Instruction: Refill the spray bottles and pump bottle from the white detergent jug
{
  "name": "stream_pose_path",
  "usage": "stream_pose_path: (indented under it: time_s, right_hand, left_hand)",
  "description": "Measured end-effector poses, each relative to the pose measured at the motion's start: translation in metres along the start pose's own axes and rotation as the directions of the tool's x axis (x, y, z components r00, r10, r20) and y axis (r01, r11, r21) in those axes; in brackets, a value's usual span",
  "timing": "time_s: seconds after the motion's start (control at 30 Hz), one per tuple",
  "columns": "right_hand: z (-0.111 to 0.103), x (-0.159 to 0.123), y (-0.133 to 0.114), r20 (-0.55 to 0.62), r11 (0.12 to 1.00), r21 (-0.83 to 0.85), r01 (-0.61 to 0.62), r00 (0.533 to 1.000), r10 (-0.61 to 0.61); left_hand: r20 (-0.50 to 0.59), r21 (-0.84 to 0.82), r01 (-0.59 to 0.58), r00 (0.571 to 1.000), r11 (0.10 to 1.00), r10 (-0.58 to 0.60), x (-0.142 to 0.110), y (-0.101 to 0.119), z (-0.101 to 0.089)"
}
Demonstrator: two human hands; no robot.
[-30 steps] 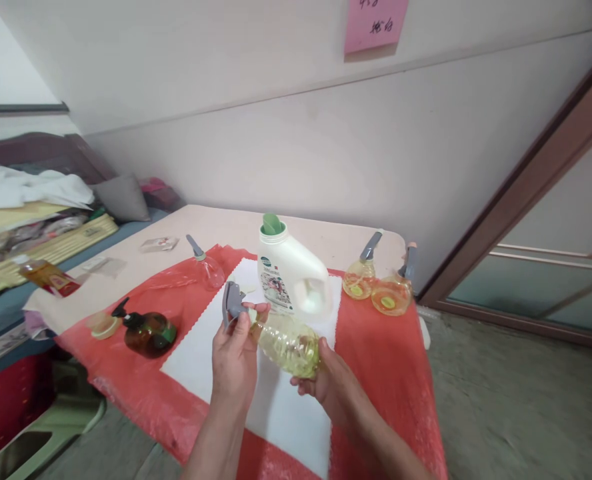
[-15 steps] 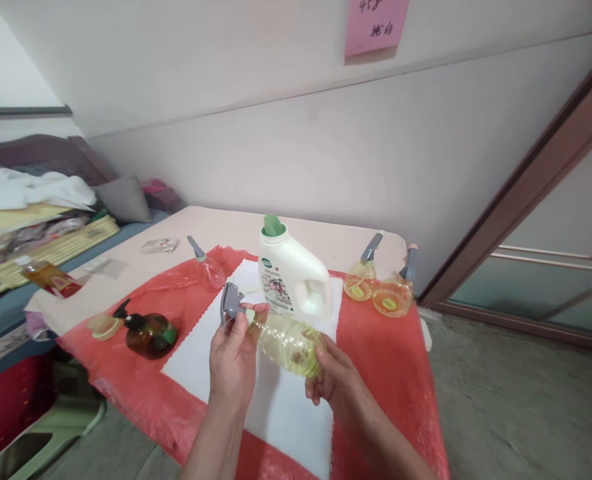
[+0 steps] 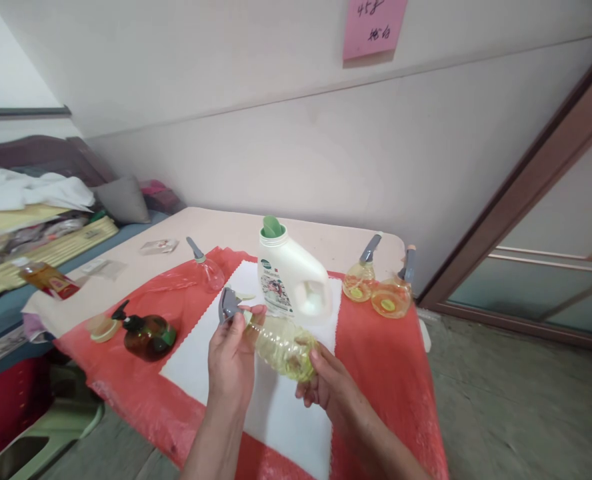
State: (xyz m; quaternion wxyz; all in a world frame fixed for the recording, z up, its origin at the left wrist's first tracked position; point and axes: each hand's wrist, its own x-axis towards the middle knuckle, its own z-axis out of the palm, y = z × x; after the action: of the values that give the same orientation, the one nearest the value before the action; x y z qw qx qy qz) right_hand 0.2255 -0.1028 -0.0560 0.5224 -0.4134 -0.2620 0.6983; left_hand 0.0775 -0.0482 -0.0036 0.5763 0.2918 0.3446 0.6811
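Note:
A clear spray bottle (image 3: 276, 341) with yellowish liquid lies tilted in both my hands above the white cloth (image 3: 271, 400). My left hand (image 3: 232, 363) pinches its neck just below the grey trigger head (image 3: 227, 305). My right hand (image 3: 326, 387) is closed round the bottle's base. Right behind the bottle stands a white detergent jug (image 3: 291, 277) with an open green spout.
A red plastic sheet (image 3: 386, 373) covers the table. Two round amber spray bottles (image 3: 376, 290) stand at the right back, a clear one (image 3: 207, 267) at the left back, a brown pump bottle (image 3: 146, 333) at the left. Bed clutter lies far left; a door frame right.
My right hand has shifted its grip on the bottle's base, fingers turning round it. The bottle stays in place and my left hand keeps its hold at the neck.

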Motion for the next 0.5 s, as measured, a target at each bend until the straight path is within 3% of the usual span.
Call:
stream_pose_path:
  time_s: [0.17, 0.23, 0.3, 0.37, 0.43, 0.5]
  right_hand:
    - [-0.003, 0.002, -0.002, 0.027, 0.997, -0.077, 0.027, 0.999, -0.025]
    - [-0.004, 0.001, -0.002, 0.038, 0.981, -0.193, 0.035, 0.999, -0.029]
    - [-0.006, -0.001, 0.000, -0.023, 0.907, -0.396, 0.141, 0.986, -0.163]
    - [-0.006, -0.004, 0.006, -0.025, 0.681, -0.668, 0.301, 0.905, -0.424]
    - [-0.006, -0.007, 0.013, 0.138, 0.328, -0.844, 0.425, 0.761, -0.634]
    - [-0.006, -0.009, 0.017, 0.318, 0.025, -0.879, 0.477, 0.624, -0.713]
  left_hand:
    - [-0.013, 0.025, 0.018, 1.000, 1.000, -0.017, -0.001, 0.003, 0.001]
    - [-0.018, 0.041, 0.000, 1.000, 0.999, 0.001, -0.001, 0.003, 0.001]
    - [-0.039, 0.087, -0.027, 0.999, 0.996, 0.030, -0.002, 0.001, 0.001]
    - [-0.072, 0.214, -0.045, 0.995, 0.976, 0.062, -0.008, -0.006, 0.003]
    - [-0.083, 0.383, -0.054, 0.992, 0.922, 0.092, -0.018, -0.017, 0.007]
    - [-0.059, 0.509, -0.062, 0.993, 0.858, 0.107, -0.033, -0.029, 0.013]
